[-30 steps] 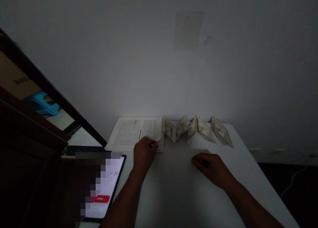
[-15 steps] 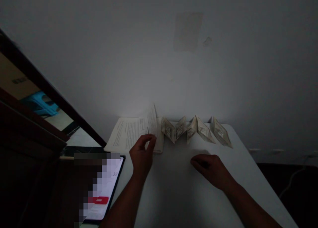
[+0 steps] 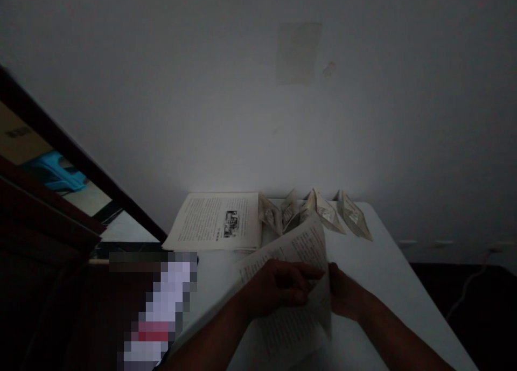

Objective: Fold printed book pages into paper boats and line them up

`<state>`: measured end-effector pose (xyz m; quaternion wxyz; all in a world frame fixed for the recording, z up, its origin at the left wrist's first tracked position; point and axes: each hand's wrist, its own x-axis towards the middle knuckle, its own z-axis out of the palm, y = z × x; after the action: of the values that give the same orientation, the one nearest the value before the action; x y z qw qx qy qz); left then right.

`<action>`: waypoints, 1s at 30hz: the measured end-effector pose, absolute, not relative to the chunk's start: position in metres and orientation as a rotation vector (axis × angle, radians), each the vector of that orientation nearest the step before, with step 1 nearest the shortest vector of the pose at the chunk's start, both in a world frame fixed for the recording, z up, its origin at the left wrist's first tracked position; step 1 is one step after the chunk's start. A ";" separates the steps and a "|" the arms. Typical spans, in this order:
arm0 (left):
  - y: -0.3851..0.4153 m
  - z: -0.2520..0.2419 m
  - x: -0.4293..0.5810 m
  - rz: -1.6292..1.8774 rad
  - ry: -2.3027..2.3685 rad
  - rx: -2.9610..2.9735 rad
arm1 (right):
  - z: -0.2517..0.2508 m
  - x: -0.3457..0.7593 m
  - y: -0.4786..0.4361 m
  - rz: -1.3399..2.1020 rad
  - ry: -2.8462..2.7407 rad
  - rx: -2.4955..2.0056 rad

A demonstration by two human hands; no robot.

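Note:
A printed sheet of paper hangs curved over the near part of the table, between my hands. My left hand lies across its face, fingers bent against the page and partly shaded. At the sheet's right edge my right hand is closed on the paper, with its fingertips mostly hidden behind it. Behind the sheet lies a book of printed pages, flat, with a dark picture showing on its page. To the right of the book stand several folded paper boats, side by side along the wall.
The white table meets a grey wall at its back. A tablet-like device with a lit, blurred screen rests at the table's left edge. Farther left are a dark-framed mirror or opening and a blue stool.
The page raised at the book by my left hand is now a separate sheet near me. My left hand came right and closer, and my right hand has taken its edge.

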<state>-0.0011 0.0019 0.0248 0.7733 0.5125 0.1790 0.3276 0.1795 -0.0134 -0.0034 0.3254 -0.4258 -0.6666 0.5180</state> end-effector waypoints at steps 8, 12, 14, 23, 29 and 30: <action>0.005 0.033 -0.006 0.729 0.313 1.039 | 0.005 0.188 -0.010 1.814 -0.905 -0.893; 0.022 0.032 -0.028 1.027 0.543 0.925 | 0.006 0.199 -0.009 1.594 -0.905 -1.018; 0.032 0.030 -0.035 1.313 0.725 0.899 | 0.006 0.204 -0.009 1.473 -0.925 -1.075; 0.027 0.019 -0.015 1.126 1.005 1.225 | 0.003 0.200 -0.007 1.300 -1.026 -1.053; 0.016 0.020 -0.004 1.022 0.925 1.369 | 0.004 0.178 -0.006 1.070 -1.272 -1.202; 0.016 0.020 -0.002 1.022 0.906 1.372 | 0.006 0.174 -0.007 1.039 -1.327 -1.232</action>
<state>-0.0024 0.0155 0.0202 0.5670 0.5839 0.3853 0.4348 0.1744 -0.0075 0.0061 0.5029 -0.5102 -0.5493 0.4302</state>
